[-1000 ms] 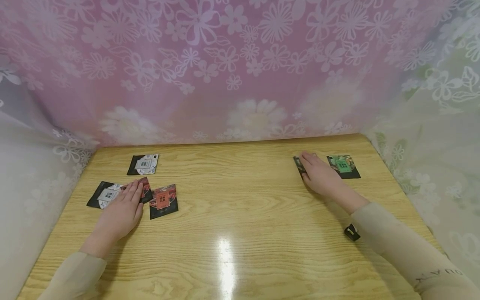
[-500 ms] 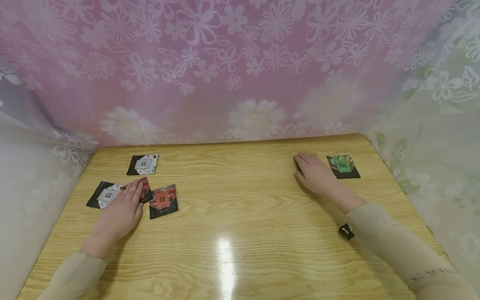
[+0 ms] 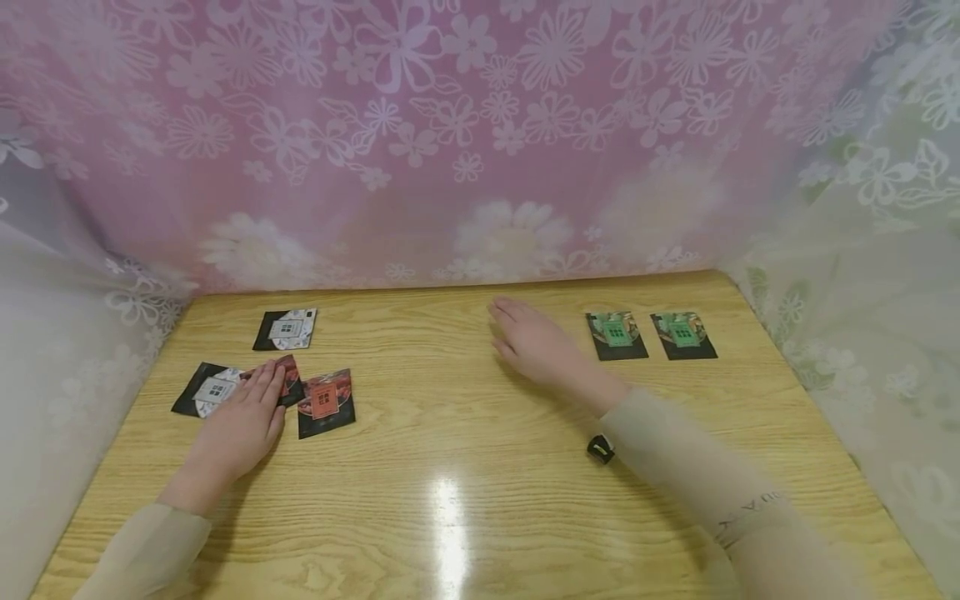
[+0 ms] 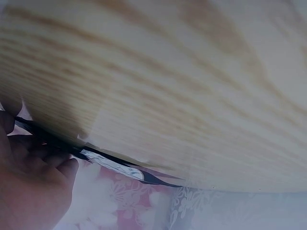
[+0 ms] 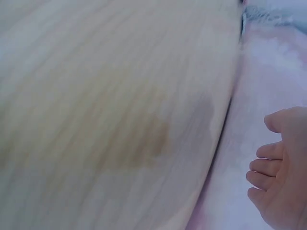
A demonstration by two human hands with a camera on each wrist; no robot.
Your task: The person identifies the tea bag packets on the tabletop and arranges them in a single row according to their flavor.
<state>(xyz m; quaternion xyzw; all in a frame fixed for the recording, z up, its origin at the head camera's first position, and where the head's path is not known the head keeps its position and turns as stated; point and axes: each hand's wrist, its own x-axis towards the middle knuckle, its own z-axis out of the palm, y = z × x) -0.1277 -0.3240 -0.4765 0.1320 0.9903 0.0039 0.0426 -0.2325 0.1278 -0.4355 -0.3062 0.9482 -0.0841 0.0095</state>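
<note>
My left hand [image 3: 236, 429] rests with straight fingers on a black and red packet [image 3: 292, 385], covering part of it. Close on its left lies a black and white packet [image 3: 212, 390], partly overlapped by the red one. Another red packet [image 3: 326, 404] lies just right of that hand. In the left wrist view the fingers lie over dark packet edges beside a white patterned packet [image 4: 112, 165]. My right hand [image 3: 536, 346] is over the middle of the table, holding nothing, its fingers loosely extended. To its right, two green and black packets [image 3: 617, 336] lie side by side.
A second white packet [image 3: 287, 330] lies at the back left of the wood-grain table [image 3: 450, 392]. Pink flowered cloth [image 3: 480, 150] hangs behind the table, and pale cloth hangs at both sides. A small black object [image 3: 600, 448] shows by the right sleeve.
The right hand has left the nearer green packet, now fully visible, and moved left toward the table's middle. The left hand and the packets around it have stayed in place.
</note>
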